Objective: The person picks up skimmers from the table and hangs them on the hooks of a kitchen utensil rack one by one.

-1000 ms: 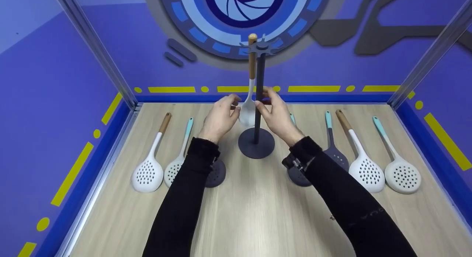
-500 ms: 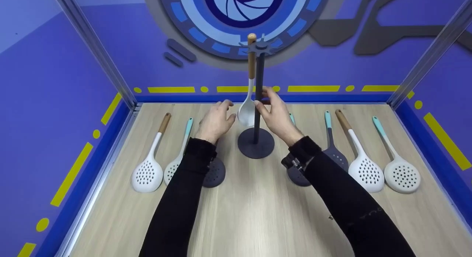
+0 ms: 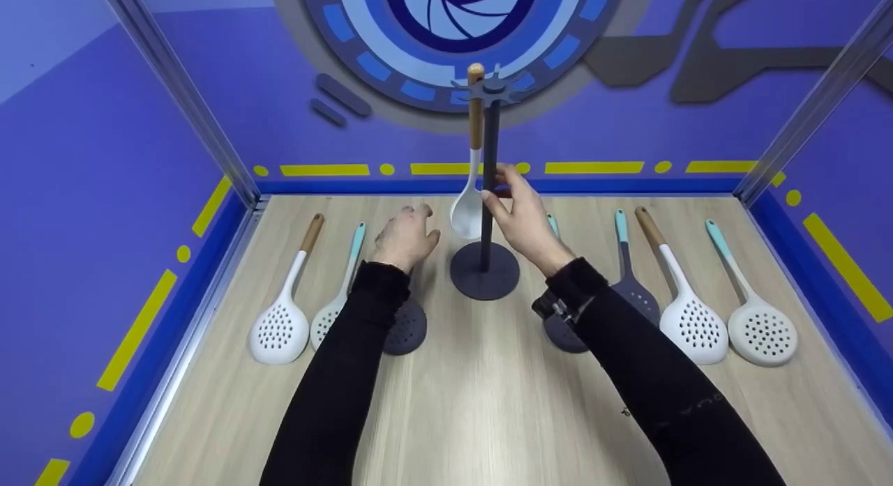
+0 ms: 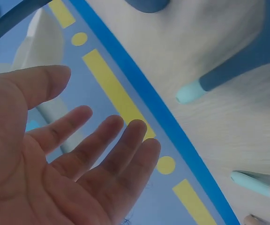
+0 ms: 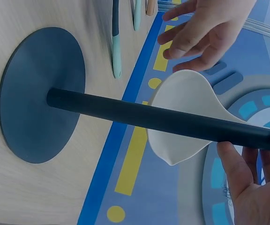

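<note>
Head view, and the right hand [image 3: 524, 224] has thumb and fingers clamped on the post [image 3: 491, 144] of the black utensil stand [image 3: 484, 284]; the wooden-handled white ladle [image 3: 465, 214] hangs upright just beside it! Left hand [image 3: 404, 240] is apart from the ladle, fingers spread, holding nothing; a light, steady grip should keep everything from swaying or tipping

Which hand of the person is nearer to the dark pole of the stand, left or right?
Right. The right hand holds the dark pole; the left hand, holding nothing, is apart from it, off to its left in the head view.
</note>
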A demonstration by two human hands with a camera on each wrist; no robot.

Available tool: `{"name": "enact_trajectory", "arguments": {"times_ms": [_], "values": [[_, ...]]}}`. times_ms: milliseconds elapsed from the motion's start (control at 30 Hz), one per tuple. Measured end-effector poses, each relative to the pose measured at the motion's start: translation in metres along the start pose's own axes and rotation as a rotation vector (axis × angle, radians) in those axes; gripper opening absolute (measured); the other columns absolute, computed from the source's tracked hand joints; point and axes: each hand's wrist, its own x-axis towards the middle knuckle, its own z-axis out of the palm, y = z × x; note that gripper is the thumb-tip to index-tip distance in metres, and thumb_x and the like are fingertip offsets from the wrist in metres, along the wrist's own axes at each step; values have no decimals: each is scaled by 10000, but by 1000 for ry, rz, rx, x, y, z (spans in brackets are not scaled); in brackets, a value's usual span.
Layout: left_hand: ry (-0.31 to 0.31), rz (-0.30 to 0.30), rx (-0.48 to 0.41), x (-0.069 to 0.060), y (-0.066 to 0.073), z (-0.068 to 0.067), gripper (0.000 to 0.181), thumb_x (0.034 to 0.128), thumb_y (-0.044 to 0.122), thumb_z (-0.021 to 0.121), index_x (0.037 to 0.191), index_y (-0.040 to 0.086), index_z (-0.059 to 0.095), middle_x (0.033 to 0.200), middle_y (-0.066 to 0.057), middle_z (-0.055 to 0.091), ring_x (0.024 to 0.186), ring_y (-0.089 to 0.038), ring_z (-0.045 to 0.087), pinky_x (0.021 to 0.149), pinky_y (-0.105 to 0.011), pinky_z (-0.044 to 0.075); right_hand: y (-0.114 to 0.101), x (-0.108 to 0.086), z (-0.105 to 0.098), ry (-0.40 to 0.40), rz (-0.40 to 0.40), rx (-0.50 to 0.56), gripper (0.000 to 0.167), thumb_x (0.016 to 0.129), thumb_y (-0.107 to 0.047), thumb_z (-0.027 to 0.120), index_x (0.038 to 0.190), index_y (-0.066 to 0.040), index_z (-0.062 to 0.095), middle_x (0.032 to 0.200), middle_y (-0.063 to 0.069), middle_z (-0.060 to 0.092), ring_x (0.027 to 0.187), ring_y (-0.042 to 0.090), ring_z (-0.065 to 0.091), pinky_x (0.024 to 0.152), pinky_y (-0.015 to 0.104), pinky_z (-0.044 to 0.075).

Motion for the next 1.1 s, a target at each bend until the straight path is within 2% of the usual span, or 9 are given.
{"name": "enact_trajectory", "arguments": {"times_ms": [100,400,700,800,933,1100], "values": [[-19,-17,24,1,-1,3,482,1016,345,661,1444,142,574,1355,-165,631,1107,-407,698,851,-549,612,0,0,0,-3,4,3,409,1072,-186,600,1472,-181,511,1365,123,632,1189,283,675,966,402,589],[-60,-17,103,-1,-5,9,484,1011,330,674,1430,107,582,1286,-193,654,1050,-417,711,818,-534,623,0,0,-1,-15,7,-18,426,1081,-211,588,1495,-200,490,1390,110,616,1218,279,664,1000,396,574],[-154,-49,191,-2,-12,18,529,994,357,694,1424,69,586,1286,-213,662,1068,-419,710,851,-543,622,0,0,-1,-15,2,-15,412,1079,-211,591,1480,-190,501,1377,111,623,1201,278,670,986,392,580],[-180,-57,209,-1,-14,19,504,987,358,706,1373,46,617,1249,-210,680,1053,-395,718,852,-530,623,0,0,-1,-12,-1,-11,410,1078,-213,592,1478,-188,504,1374,113,621,1198,278,673,986,396,580],[-200,-63,219,-2,-15,20,422,975,356,728,1238,27,693,1112,-171,733,958,-317,731,818,-502,629,0,0,-1,-10,-6,-5,413,1077,-207,593,1480,-181,504,1386,148,615,1203,291,671,1007,414,569],[-214,-77,232,-5,-15,18,275,958,302,748,1029,37,741,932,-92,727,790,-218,648,766,-462,628,1,1,0,-11,-4,-1,409,1077,-209,593,1476,-177,506,1382,169,615,1205,299,665,1023,426,557]]}}
